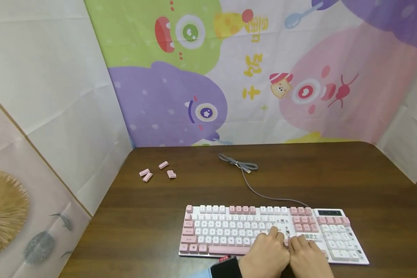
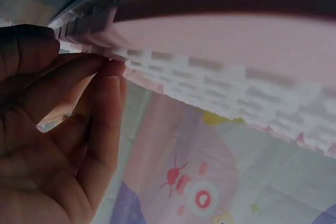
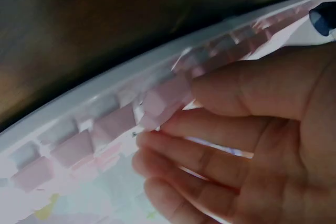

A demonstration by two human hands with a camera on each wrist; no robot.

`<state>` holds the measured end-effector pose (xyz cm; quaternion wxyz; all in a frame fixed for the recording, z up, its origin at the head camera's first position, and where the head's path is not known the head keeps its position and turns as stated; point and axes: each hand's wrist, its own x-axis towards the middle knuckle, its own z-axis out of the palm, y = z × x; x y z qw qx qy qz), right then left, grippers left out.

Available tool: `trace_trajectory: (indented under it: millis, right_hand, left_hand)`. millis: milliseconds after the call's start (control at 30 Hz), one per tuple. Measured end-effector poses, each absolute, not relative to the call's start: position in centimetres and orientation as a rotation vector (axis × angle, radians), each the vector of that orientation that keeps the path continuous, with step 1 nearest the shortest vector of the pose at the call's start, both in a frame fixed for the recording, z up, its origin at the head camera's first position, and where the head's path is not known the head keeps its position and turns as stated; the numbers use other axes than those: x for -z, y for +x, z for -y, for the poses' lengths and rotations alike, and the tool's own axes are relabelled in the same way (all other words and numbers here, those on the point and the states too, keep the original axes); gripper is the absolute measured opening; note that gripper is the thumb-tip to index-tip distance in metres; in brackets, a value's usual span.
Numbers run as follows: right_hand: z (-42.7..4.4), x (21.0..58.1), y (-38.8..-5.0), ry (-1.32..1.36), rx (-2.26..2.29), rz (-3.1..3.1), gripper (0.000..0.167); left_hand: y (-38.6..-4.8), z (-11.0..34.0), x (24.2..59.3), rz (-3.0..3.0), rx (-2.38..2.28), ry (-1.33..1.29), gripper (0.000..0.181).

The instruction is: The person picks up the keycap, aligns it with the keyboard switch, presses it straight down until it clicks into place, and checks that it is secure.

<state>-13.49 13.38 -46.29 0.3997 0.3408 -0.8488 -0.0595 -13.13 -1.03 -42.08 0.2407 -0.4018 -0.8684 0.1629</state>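
A white and pink keyboard (image 1: 229, 250) lies near the table's front edge. Bare switch slots (image 1: 287, 233) show right of its main white keys. My left hand (image 1: 266, 253) is over the lower right of the letter block. In the left wrist view, its fingertips (image 2: 113, 69) touch the pink front-row keys; whether they pinch one is hidden. Beside it, my right hand (image 1: 309, 255) works at the front row. There its thumb and index finger pinch a pink keycap (image 3: 164, 99), while the other fingers curve loosely beneath.
Several loose pink keycaps (image 1: 163, 165) lie at the table's back left. A bundled grey cable (image 1: 244, 165) sits behind the keyboard and runs to its rear edge. A cartoon-printed cloth (image 1: 208, 88) hangs behind the brown table (image 1: 125, 224).
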Motion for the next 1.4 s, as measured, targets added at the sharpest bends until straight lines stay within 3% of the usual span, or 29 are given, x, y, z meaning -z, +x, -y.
trace_trajectory:
  millis: [233,567,1400]
  right_hand:
    - [-12.9,47.5,-13.0,0.780,0.111,2.244,0.009]
    - [-12.7,46.9,-12.6,0.772,0.091,2.325,0.018]
    - [-13.4,46.9,-13.8,0.863,0.085,2.150,0.010]
  left_hand:
    - [-13.2,0.8,42.6,2.344,-0.393,-1.080,0.009]
    - [-13.2,0.6,42.7,2.342,-0.401,-1.060,0.010]
    - [-13.3,0.5,42.7,2.403,-0.376,-1.027,0.011]
